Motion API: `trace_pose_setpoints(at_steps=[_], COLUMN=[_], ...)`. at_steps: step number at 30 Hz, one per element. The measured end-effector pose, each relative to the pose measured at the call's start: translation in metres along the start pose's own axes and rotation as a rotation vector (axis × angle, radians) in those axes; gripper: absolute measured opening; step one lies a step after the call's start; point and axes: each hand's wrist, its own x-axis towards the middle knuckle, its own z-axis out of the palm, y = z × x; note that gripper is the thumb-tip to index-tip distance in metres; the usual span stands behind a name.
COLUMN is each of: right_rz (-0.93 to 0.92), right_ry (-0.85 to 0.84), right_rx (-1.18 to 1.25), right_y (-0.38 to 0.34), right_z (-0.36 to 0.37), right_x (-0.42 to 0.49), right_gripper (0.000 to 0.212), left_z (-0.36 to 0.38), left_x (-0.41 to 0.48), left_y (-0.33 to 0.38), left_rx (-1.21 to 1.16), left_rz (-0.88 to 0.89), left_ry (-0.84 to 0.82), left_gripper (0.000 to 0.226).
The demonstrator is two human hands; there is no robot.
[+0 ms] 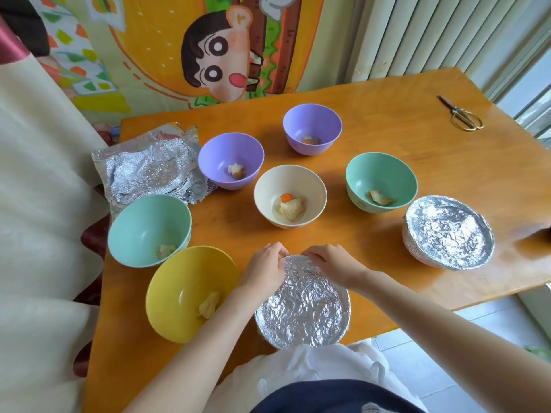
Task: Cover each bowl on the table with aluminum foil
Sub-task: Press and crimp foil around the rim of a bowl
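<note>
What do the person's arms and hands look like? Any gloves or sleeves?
No gloves: the left hand and right hand are bare. No sleeves in view either, on the left arm or right arm. No watch, bracelet or ring shows.

Orange wooden table [387,93]; cartoon wall hanging [208,49] behind; white vertical blinds [432,31] right; pale tiled floor [432,362].
</note>
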Motion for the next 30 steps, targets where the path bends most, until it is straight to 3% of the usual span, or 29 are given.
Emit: trace_pose_setpoints(at_steps=[5,15,30], right_rz=[0.017,0.19,0.151], right_ry=[0.015,-0.05,-0.118], right_rx=[0.032,0.12,0.119], right_y=[0.002,0.002,-0.004], right_z=[-0.001,-0.003,-0.015], right_x=[-0.001,-0.003,0.011], right_gripper=[0.032,0.055,0.067], left_z=[0.007,0.005,0.001], left_x=[0.0,-0.009,-0.01], left_y=[0.01,0.007,0.024], left_rx=[0.007,0.011,0.049], left_rz=[0.054,0.051,0.054], left_ry=[0.02,0.075,0.077], left_gripper=[0.026,0.028,0.025])
